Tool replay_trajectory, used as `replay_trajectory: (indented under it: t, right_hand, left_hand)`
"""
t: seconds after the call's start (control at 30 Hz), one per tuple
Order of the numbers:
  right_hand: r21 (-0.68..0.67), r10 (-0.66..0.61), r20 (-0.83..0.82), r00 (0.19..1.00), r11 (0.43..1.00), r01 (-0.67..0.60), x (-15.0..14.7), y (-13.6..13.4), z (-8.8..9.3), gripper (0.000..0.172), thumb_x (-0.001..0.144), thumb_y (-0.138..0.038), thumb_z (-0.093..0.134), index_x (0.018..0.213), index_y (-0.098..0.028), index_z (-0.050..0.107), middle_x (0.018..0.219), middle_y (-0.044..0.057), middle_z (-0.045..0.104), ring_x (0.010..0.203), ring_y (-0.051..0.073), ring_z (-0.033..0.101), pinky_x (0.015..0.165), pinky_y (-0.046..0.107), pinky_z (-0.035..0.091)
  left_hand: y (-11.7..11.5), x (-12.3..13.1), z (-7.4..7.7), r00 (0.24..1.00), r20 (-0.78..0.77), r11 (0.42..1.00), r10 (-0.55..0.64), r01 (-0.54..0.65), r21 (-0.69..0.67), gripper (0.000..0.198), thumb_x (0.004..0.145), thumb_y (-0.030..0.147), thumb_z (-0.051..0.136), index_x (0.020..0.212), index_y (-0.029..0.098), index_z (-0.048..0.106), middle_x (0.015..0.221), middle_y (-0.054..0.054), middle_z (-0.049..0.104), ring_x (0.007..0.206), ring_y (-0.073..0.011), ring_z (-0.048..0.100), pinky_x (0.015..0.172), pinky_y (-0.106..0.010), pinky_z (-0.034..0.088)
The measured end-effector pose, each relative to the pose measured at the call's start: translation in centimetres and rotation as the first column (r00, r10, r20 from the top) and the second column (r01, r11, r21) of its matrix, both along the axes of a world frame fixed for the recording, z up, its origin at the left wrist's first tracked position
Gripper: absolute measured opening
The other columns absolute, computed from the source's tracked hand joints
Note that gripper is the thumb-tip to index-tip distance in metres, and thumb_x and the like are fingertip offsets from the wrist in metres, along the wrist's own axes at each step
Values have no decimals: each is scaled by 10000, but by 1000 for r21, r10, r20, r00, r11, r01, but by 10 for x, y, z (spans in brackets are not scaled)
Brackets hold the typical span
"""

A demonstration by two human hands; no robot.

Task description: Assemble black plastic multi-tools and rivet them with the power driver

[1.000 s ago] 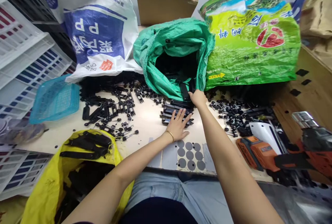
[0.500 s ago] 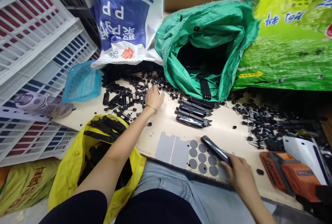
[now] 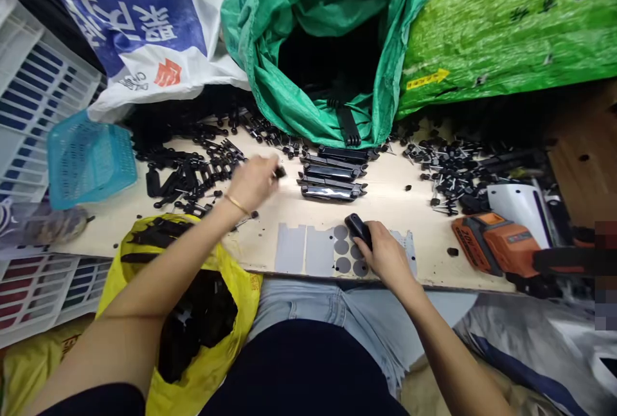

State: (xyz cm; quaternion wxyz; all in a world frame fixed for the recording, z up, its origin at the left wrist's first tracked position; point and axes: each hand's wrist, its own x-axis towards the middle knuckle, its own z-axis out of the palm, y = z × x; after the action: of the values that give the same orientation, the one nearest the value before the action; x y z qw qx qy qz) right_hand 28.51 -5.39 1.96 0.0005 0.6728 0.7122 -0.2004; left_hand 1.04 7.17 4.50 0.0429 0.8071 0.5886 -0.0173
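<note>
My left hand (image 3: pixel 254 179), somewhat blurred, is closed with a small black plastic part (image 3: pixel 279 172) showing at its fingertips. It is above the table, beside a heap of black link-shaped plastic pieces (image 3: pixel 193 171). My right hand (image 3: pixel 389 254) is wrapped round a long black glossy bar (image 3: pixel 357 228); one end sticks out over the grey stickers with round discs (image 3: pixel 341 247), and the palm hides the other. Between and beyond the hands, several similar black bars (image 3: pixel 332 191) lie in a stacked row.
A green woven sack (image 3: pixel 241 36) gapes open at the back. Small black-headed screws (image 3: pixel 450 165) are scattered right, near an orange battery tool (image 3: pixel 496 239). A yellow bag (image 3: pixel 243 281) of black parts hangs below my left arm. A blue basket (image 3: pixel 91 159) stands left.
My left hand has come away from the heap toward me, now with a small black part. My right hand has brought its bar inward and left, more upright. The camera view has shifted.
</note>
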Motion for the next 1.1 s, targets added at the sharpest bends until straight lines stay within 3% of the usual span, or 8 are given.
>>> replay_trajectory:
  t: [0.07, 0.13, 0.23, 0.3, 0.5, 0.93, 1.1]
  right_hand:
    - [9, -34, -13, 999, 999, 34, -13, -4, -1, 317, 889, -292, 473, 1188, -190, 453, 1053, 83, 576, 796, 197, 582, 530, 263, 353]
    - [9, -49, -8, 999, 999, 49, -24, -8, -7, 377, 885, -255, 463, 1253, -189, 416, 1078, 97, 554, 806, 200, 577, 532, 266, 368]
    - [27, -45, -2, 999, 999, 45, -33, -12, -20, 428, 869, -194, 445, 1295, -183, 397, 1088, 110, 527, 841, 213, 566, 562, 283, 412]
    - [61, -33, -32, 999, 998, 35, -34, -14, -28, 457, 858, -168, 435, 1312, -177, 387, 1095, 113, 516, 888, 225, 556, 617, 304, 449]
    - [115, -10, -182, 983, 993, 31, -28, -14, -37, 456, 835, -174, 431, 1291, -175, 415, 1097, 116, 506, 975, 249, 528, 697, 341, 495]
    - [45, -88, -334, 938, 993, 110, -26, -11, -34, 473, 827, -207, 441, 1299, -175, 449, 1085, 118, 505, 979, 249, 534, 724, 352, 502]
    - [54, -66, -378, 924, 994, 93, -24, -10, -37, 476, 820, -199, 438, 1296, -173, 449, 1075, 113, 501, 979, 244, 532, 764, 356, 497]
  left_hand:
    - [-43, 30, -18, 978, 184, 980, -96, 126, -155, 235, 808, 281, 625, 1004, 178, 548, 768, -37, 577, 613, -165, 528, 555, -268, 430]
    - [-78, 59, -45, 911, 382, 963, -154, 226, -150, 230, 783, 250, 667, 973, 169, 566, 787, -35, 591, 677, -162, 551, 593, -259, 457]
    - [-106, 86, -81, 803, 586, 994, -105, 101, 39, 201, 820, 222, 624, 1010, 161, 597, 828, -45, 586, 805, -181, 553, 720, -295, 480]
    - [-111, 92, -94, 743, 667, 994, -63, -10, 105, 218, 844, 248, 595, 1043, 159, 609, 827, -45, 572, 805, -181, 544, 733, -309, 477]
    - [-109, 92, -100, 657, 749, 983, -82, -69, 168, 241, 875, 297, 556, 1058, 159, 630, 780, -25, 545, 757, -152, 535, 707, -288, 475]
    - [-111, 91, -101, 662, 730, 971, -171, -11, 238, 254, 892, 280, 532, 1072, 133, 636, 763, -30, 538, 754, -148, 521, 702, -279, 477]
    - [-112, 94, -101, 732, 664, 973, -151, -8, 230, 254, 910, 291, 496, 1073, 142, 623, 761, -29, 524, 749, -158, 499, 697, -291, 469]
